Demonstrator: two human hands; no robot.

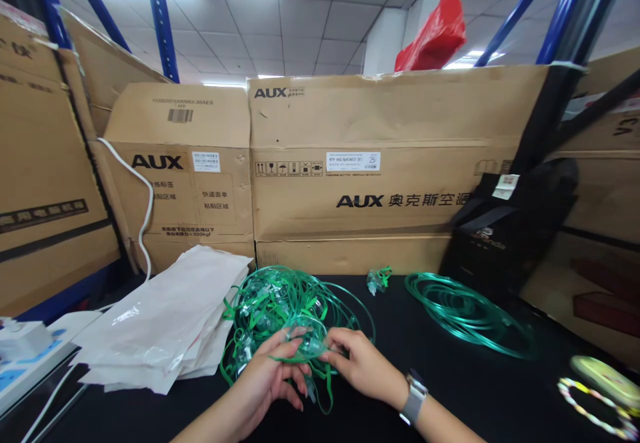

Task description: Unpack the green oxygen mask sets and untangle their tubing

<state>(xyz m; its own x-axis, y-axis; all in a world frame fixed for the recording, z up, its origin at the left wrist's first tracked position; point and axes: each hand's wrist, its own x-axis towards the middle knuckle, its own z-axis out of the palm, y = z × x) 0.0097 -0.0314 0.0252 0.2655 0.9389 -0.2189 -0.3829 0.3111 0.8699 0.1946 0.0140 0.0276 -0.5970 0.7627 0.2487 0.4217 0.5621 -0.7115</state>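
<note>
Between my two hands is a clear green oxygen mask (311, 337) with a green elastic strap. My left hand (273, 371) grips its left side between thumb and index finger, the other fingers curled loosely below. On the right, my right hand (364, 365) pinches the mask near its connector; the exact part is hidden by the fingers. Right behind them lies a tangled pile of green masks and tubing (273, 296). A separate small green mask piece (379, 281) rests farther back. To the right is a coil of green tubing (470, 316).
A stack of white plastic bags (165, 316) lies left of the pile, beside a power strip (30, 356) with cables. Cardboard boxes (395, 163) wall off the back. At right are a black bag (495, 236), a beaded bracelet (595, 408) and a yellow-green case (605, 379).
</note>
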